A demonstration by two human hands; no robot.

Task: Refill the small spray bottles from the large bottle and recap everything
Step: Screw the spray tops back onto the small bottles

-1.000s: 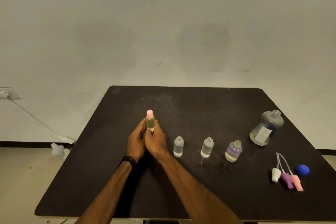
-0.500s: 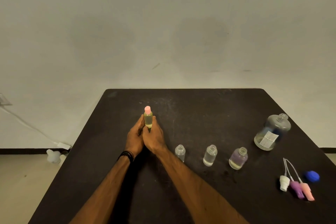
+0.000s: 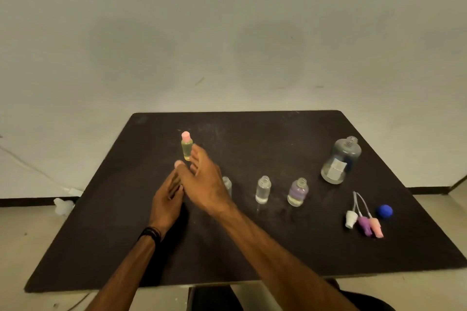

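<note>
We see the right hand point(image 3: 204, 182) stretched forward, fingers loose and spread, gripping nothing, just beside the capped bottle point(image 3: 187, 146) standing upright on the table point(image 3: 252, 247). The left hand point(image 3: 168, 199) lies below it, fingers straight, empty. One open bottle point(image 3: 227, 184) is half hidden behind the right hand.

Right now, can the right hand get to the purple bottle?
Probably yes: the right hand is open and holds nothing, and the purple bottle stands uncapped to its right, with only two small clear bottles between.
</note>
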